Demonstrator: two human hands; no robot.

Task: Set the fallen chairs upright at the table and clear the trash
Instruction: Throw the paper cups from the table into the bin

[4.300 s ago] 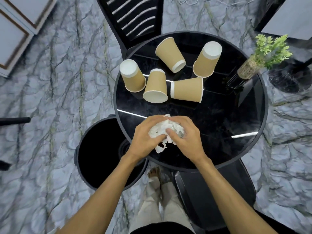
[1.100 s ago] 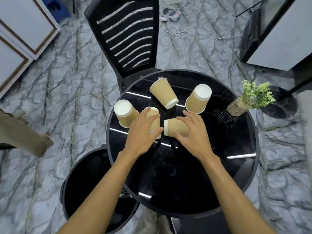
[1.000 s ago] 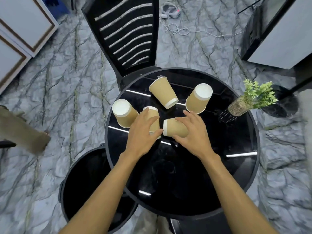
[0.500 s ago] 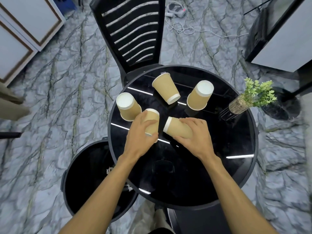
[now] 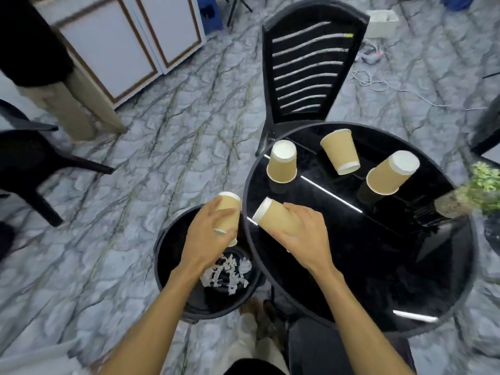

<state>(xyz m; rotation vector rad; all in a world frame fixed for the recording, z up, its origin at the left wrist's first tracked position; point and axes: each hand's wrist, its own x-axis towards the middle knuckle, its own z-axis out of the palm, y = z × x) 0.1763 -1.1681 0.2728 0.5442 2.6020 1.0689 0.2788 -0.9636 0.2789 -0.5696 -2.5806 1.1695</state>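
Observation:
My left hand grips a tan paper cup above the black trash bin, left of the round black table. Crumpled white paper lies inside the bin. My right hand grips a second tan cup lying sideways at the table's left edge. Three more tan cups rest on the table: an upside-down cup, a cup on its side, and an upside-down cup farther right.
A black slatted chair stands upright behind the table. Another black chair is at the left, near a person's legs. A small potted plant sits at the table's right edge. White cabinets and cables lie beyond.
Both hands closed on the two nearest cups and lifted them. My left hand carried its cup off the table over the bin; my right brought its cup toward the table's left edge.

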